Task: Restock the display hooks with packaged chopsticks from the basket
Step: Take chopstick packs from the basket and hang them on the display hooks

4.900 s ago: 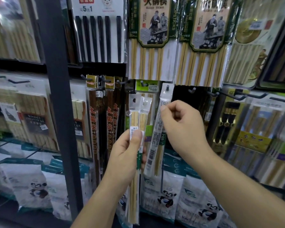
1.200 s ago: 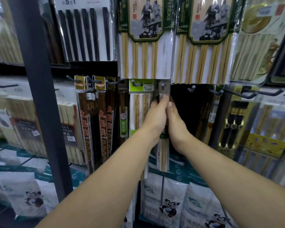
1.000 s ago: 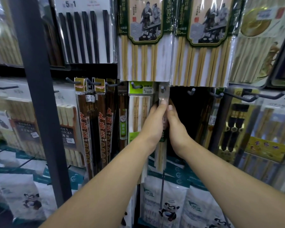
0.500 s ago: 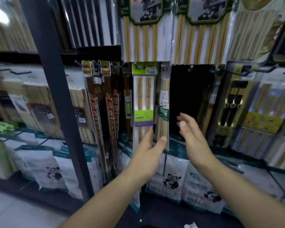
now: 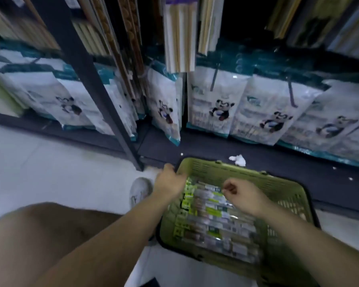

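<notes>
1. Shop floor (image 5: pixel 50 162), pale and smooth, meets a dark shelf base (image 5: pixel 257 162) that runs behind the basket.
2. Basket (image 5: pixel 282 191), green plastic with slotted walls, stands on the floor in front of the shelf base; its far rim lies near the shelf base.
3. Packaged chopsticks (image 5: pixel 211 220) fill the basket in a loose stack, lying flat, with green and white labels; the picture is blurred and single packs are hard to separate.
4. Left hand (image 5: pixel 170 181) rests over the basket's left far corner, fingers curled down at the rim and onto the nearest packs; whether it grips a pack cannot be told.
5. Right hand (image 5: pixel 243 193) hovers above the middle of the basket, fingers drawn together in a loose fist; whether it holds anything cannot be told.
6. White shoe (image 5: pixel 140 190) sits on the floor just left of the basket, beside the left hand.
7. Panda bags (image 5: pixel 218 104) stand in a row on the shelf behind the basket.
8. Hanging chopstick packs (image 5: pixel 179 38) dangle above the panda bags, well above the basket.
9. Crumpled paper scrap (image 5: pixel 237 160) lies on the shelf base just behind the basket's far rim.
</notes>
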A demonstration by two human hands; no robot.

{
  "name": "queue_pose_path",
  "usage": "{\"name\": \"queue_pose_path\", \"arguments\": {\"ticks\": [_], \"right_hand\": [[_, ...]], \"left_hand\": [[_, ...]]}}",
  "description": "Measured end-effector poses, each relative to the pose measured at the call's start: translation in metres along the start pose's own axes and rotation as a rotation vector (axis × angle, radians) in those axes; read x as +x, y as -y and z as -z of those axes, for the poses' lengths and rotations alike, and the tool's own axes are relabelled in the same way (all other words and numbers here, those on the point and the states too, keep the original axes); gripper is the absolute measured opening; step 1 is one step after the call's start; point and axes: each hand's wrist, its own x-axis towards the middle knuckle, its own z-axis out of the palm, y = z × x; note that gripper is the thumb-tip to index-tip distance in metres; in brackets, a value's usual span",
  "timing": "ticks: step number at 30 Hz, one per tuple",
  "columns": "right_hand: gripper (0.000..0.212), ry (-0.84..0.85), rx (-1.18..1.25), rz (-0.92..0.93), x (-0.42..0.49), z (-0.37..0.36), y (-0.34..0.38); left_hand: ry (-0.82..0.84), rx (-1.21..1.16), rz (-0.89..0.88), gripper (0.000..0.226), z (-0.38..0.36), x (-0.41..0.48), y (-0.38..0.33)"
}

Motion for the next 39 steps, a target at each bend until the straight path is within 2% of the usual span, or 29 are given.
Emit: {"name": "queue_pose_path", "arguments": {"ticks": [2,3,7,12,15,21,29,33,36,39], "right_hand": [[0.012,0.067,-0.035,-0.064,0.003,-0.028,-0.023],[0.014,0.096,-0.052,-0.083,0.003,-0.042,-0.034],[0.018,0.178,-0.105,-0.123,0.007,-0.084,-0.076],[0.014,0.295,-0.138,-0.108,0.012,-0.111,-0.102],[0.022,0.352,-0.196,-0.051,0.011,-0.128,-0.105],[0.034,0.263,-0.26,-0.019,0.012,-0.148,-0.109],[0.011,0.252,-0.084,-0.062,0.016,-0.148,-0.108],[0.007,0.164,-0.228,0.025,0.021,-0.144,-0.11],[0.015,0.162,-0.34,0.015,0.026,-0.146,-0.109],[0.028,0.2,-0.332,-0.02,0.029,-0.149,-0.102]], "left_hand": [[-0.027,0.075,0.07,0.05,-0.016,-0.001,0.026],[-0.051,0.089,0.088,0.051,-0.022,-0.001,0.039],[-0.027,0.004,0.108,0.036,-0.036,0.004,0.076],[-0.048,-0.137,0.035,0.035,-0.05,0.004,0.092],[-0.085,-0.141,0.016,0.033,-0.056,0.006,0.094],[-0.074,-0.162,0.015,0.034,-0.059,0.012,0.098],[-0.083,-0.193,0.001,0.034,-0.059,0.014,0.099],[-0.075,-0.211,-0.007,0.033,-0.059,0.015,0.1],[-0.084,-0.196,-0.004,0.032,-0.059,0.016,0.101],[-0.101,-0.168,-0.004,0.031,-0.06,0.015,0.101]]}}
